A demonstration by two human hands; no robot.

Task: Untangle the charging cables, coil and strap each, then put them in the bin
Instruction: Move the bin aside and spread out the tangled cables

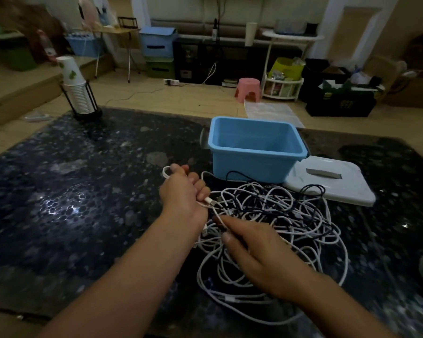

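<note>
A tangle of white and dark charging cables lies on the dark speckled table, just in front of an open light-blue bin. My left hand grips a white cable; a loop sticks out past its fingers and a white plug shows at the little-finger side. My right hand pinches a white cable strand between thumb and forefinger at the near left edge of the tangle. The bin looks empty inside.
A white bin lid with a grey handle lies to the right of the bin, partly under cable loops. A black rack of paper cups stands at the table's far left corner. Floor clutter and a pink stool lie beyond.
</note>
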